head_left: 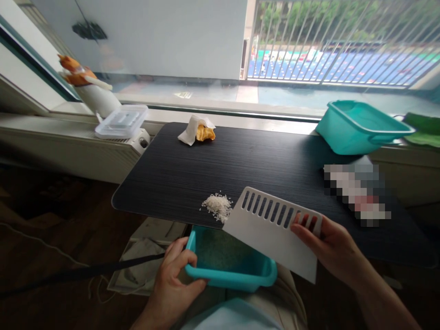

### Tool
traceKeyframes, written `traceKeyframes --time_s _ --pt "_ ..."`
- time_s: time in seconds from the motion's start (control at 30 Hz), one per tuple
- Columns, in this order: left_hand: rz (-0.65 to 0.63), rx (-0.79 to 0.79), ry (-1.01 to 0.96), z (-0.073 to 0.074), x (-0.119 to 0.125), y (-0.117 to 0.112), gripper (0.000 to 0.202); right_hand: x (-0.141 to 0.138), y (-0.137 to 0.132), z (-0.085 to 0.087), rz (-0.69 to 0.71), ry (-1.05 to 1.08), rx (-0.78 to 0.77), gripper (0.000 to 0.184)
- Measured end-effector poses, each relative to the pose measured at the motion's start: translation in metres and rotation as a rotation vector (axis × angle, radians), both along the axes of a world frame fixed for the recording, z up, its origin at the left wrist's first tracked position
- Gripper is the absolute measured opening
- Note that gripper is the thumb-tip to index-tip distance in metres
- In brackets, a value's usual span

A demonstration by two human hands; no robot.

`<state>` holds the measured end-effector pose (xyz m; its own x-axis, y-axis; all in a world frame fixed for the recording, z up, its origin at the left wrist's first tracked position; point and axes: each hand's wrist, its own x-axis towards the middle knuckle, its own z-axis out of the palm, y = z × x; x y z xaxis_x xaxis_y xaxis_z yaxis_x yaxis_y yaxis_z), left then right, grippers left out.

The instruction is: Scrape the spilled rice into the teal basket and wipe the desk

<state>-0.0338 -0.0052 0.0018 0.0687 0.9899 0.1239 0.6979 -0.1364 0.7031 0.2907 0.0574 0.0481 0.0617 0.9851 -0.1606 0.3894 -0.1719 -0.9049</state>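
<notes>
My left hand [178,270] grips the left rim of a turquoise plastic basin [237,278], which sits over my lap against the table's near edge. What looks like rice covers part of the basin's bottom. In my right hand [330,245] is a flat white plastic scraper [268,236] with a row of slots along its upper side; my fingers close round its right end. Its left corner is beside a small pile of white rice [218,206] at the edge of the dark table [165,178]. The scraper hides the basin's right rear part.
At the table's back lies a yellow item in white paper [197,130]. A second turquoise basin [364,128] stands at the back right, near a pixelated item [355,192]. Left of the table, a clear plastic box [122,121] and a cat-topped white object [92,91] rest by the window.
</notes>
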Motion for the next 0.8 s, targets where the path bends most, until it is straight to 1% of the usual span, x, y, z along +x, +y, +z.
traceKeyframes --time_s 0.1,0.3,0.5,0.63,0.67,0.8 --pt "-0.004 -0.004 -0.005 0.002 0.005 0.002 0.012 0.006 -0.001 -0.002 -0.075 0.010 0.050 0.027" --pt "-0.024 -0.018 -0.020 0.001 0.009 0.000 0.013 0.010 -0.003 -0.006 -0.010 0.003 -0.012 0.029" --pt "-0.044 -0.037 -0.006 -0.001 0.008 0.000 0.013 0.014 -0.002 -0.009 -0.093 0.050 0.006 0.032" --pt "-0.048 -0.039 0.000 -0.002 0.010 0.001 0.013 0.015 -0.005 -0.011 -0.023 0.061 -0.041 0.031" --pt "-0.048 -0.038 0.000 -0.003 0.011 0.000 0.013 0.015 -0.005 -0.011 -0.024 0.058 -0.039 0.031" --pt "-0.059 -0.045 0.004 -0.003 0.013 0.000 0.013 0.020 -0.006 -0.012 -0.117 0.060 0.026 0.035"
